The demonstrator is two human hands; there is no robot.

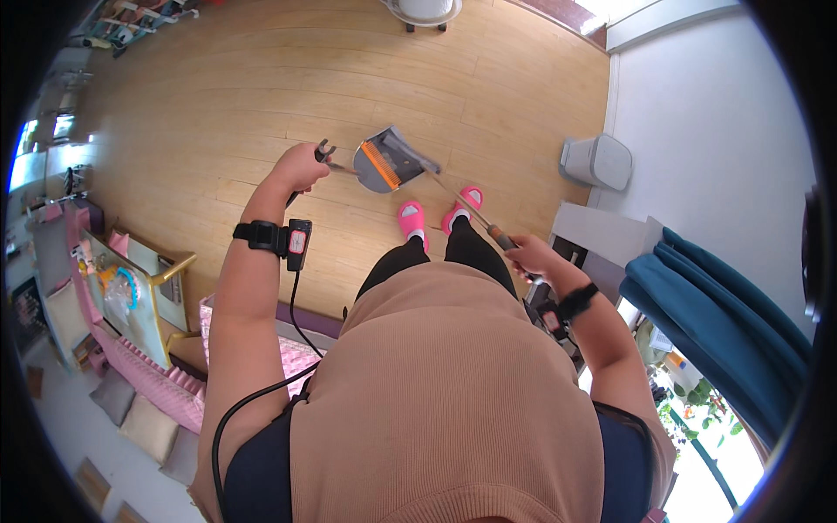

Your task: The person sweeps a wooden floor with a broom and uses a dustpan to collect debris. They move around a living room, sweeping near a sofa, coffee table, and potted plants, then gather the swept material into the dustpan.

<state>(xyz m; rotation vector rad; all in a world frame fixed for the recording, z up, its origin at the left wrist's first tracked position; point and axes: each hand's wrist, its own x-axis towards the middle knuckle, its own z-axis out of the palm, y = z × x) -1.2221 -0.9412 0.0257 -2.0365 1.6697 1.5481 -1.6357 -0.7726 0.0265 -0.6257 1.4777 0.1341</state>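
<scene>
My left hand (303, 168) grips the upper part of a dustpan handle, which has a dark forked clip at its top. That handle runs down to a grey dustpan (374, 175) with an orange comb strip (381, 166) across it, standing on the floor ahead of my feet. In my right hand (533, 255) is the grey and orange grip of a broom (472, 213). Its stick slants away to a grey broom head (412, 150), which lies over the dustpan's open side. Whether the bristles touch the pan, I cannot tell.
Pink slippers (412, 221) are on my feet, just behind the dustpan. A lidded bin (598, 161) stands by the right wall, near a blue curtain (706, 314). To the left are a gold-framed table (140, 294) and a pink sofa (147, 372). A wheeled white object (424, 10) stands far ahead.
</scene>
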